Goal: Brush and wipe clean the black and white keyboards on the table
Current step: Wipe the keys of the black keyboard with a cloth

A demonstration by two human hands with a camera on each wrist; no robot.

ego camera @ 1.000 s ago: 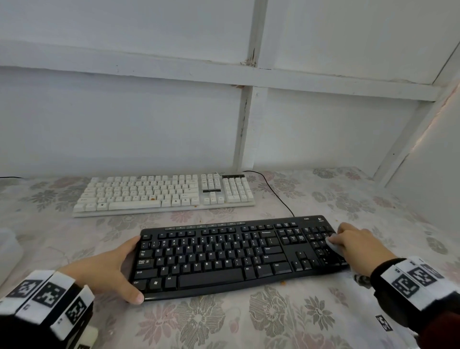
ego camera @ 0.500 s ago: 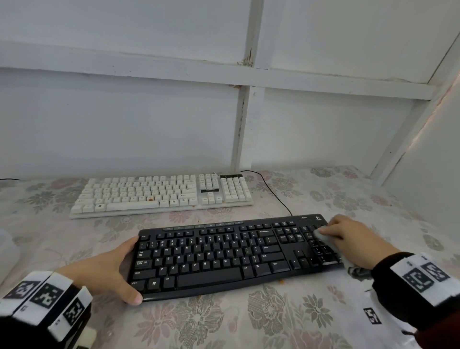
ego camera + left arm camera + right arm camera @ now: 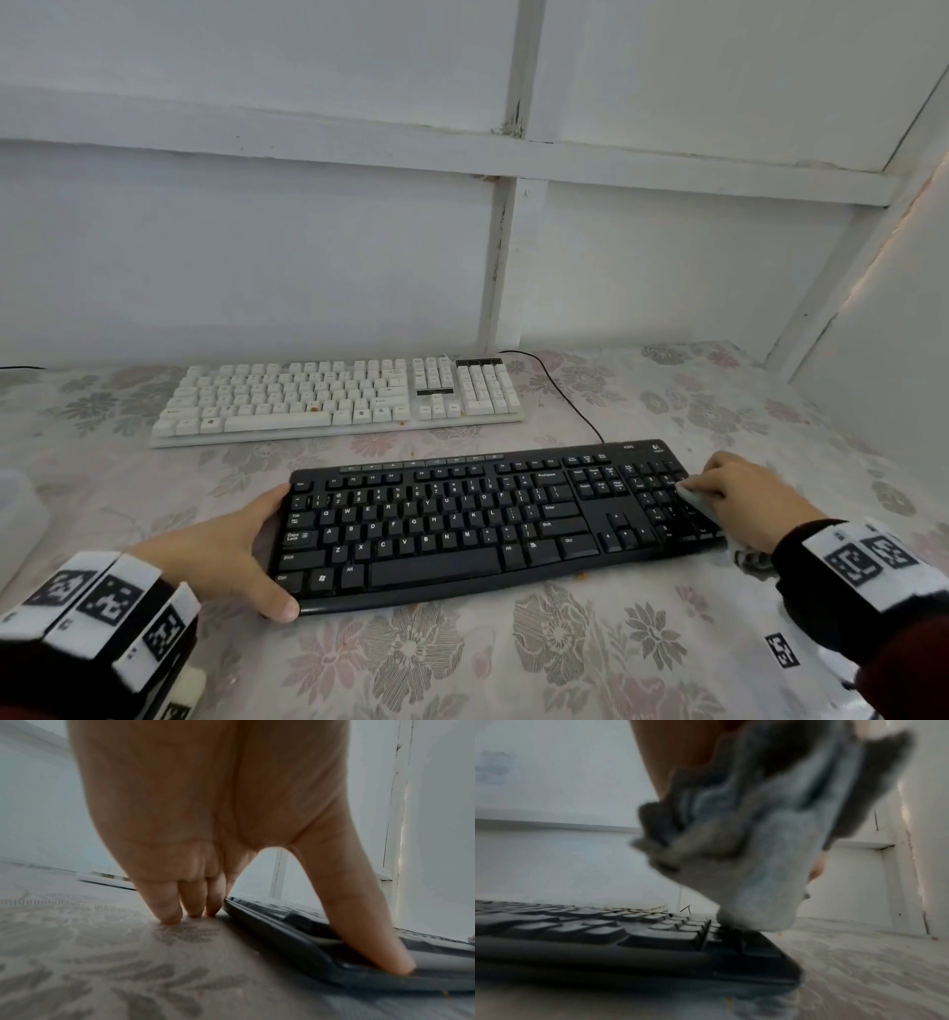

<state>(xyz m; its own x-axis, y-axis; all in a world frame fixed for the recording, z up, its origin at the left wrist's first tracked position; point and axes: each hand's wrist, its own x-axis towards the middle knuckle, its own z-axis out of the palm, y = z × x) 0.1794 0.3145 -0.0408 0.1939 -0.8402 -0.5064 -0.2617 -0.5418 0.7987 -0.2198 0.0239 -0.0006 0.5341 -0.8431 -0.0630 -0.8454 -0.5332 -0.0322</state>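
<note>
The black keyboard point(image 3: 488, 524) lies across the near part of the table. The white keyboard point(image 3: 334, 401) lies behind it, towards the wall. My left hand point(image 3: 257, 550) braces the black keyboard's left end. Its straight fingers point(image 3: 167, 908) press the tablecloth beside the edge, and its thumb point(image 3: 372, 933) rests on the front corner. My right hand point(image 3: 744, 493) grips a bunched pale grey cloth point(image 3: 693, 497) and presses it onto the number pad at the keyboard's right end. From the right wrist, the cloth point(image 3: 757, 862) hides the fingers and touches the rightmost keys point(image 3: 731, 931).
A floral tablecloth point(image 3: 462, 668) covers the table. White walls close in behind and on the right. A black cable point(image 3: 565, 395) runs from the black keyboard towards the back wall. A translucent white container point(image 3: 15, 514) sits at the left edge. Orange crumbs point(image 3: 583, 575) lie by the keyboard's front.
My right hand rubbed the cloth over the number pad, sliding left and away, then back to the right. My left hand and both keyboards stayed where they were.
</note>
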